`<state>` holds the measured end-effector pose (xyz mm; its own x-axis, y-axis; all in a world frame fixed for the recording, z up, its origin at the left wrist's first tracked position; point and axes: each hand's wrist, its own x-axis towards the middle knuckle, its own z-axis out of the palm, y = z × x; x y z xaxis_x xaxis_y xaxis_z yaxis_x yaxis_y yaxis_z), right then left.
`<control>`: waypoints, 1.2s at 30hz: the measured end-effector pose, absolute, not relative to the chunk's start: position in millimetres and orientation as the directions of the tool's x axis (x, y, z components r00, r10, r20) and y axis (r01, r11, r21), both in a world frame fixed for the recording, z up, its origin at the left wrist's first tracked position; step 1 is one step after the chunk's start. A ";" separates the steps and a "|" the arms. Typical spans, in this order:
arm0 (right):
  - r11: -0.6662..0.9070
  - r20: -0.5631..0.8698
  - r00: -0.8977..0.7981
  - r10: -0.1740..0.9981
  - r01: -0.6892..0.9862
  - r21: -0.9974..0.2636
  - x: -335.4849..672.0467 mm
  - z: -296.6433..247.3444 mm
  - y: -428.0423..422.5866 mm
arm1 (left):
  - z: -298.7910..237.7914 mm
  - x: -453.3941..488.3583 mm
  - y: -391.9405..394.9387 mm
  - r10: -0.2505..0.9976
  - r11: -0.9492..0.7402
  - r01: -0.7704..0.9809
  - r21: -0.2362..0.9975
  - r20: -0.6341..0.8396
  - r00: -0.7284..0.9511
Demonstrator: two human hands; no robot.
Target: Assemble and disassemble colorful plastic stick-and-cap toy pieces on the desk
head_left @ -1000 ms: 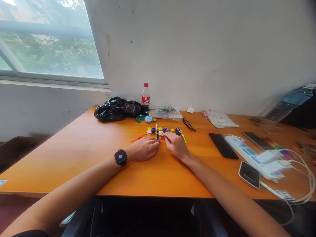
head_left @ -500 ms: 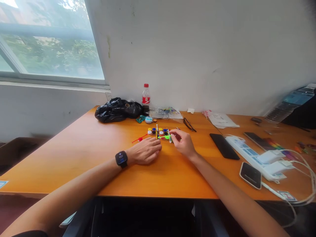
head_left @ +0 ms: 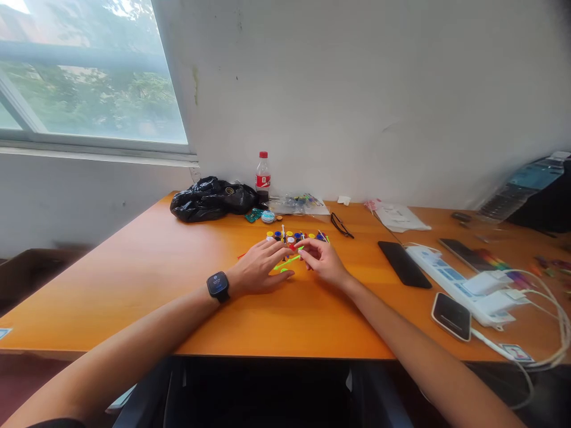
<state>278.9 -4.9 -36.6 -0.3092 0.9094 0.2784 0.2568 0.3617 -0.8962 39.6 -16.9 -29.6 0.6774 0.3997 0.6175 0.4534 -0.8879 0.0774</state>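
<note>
Small coloured discs and thin coloured sticks [head_left: 292, 236] lie in a cluster on the orange table [head_left: 147, 267]. My left hand [head_left: 261, 268], with a black watch on its wrist, rests on the table just in front of the cluster, fingers spread and pointing at the pieces. My right hand [head_left: 323, 260] sits beside it, fingers pinched on one end of a bright green stick [head_left: 288, 260] that runs left toward my left hand's fingers. Part of the cluster is hidden behind both hands.
A black plastic bag [head_left: 207, 197], a cola bottle [head_left: 263, 176] and a clear packet stand at the back. Black glasses [head_left: 341, 226], a dark phone [head_left: 404, 263], a white power strip [head_left: 455, 279] with chargers and cables, and another phone [head_left: 450, 315] lie to the right.
My right hand has pulled the green stick out of the cluster toward me. My left hand's fingers have lifted and spread toward the stick.
</note>
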 end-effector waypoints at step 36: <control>0.486 0.200 -0.535 0.821 0.468 -0.738 271.9 -47.6 -13.4 | -38.2 40.7 -17.8 0.389 -0.887 0.461 -0.027 0.494 0.777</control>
<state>271.9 -13.4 -47.6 -0.5355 0.8205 0.2000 0.4685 0.4856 -0.7380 40.7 -17.8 -38.2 0.7773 0.3891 0.4944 0.4609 -0.8870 -0.0266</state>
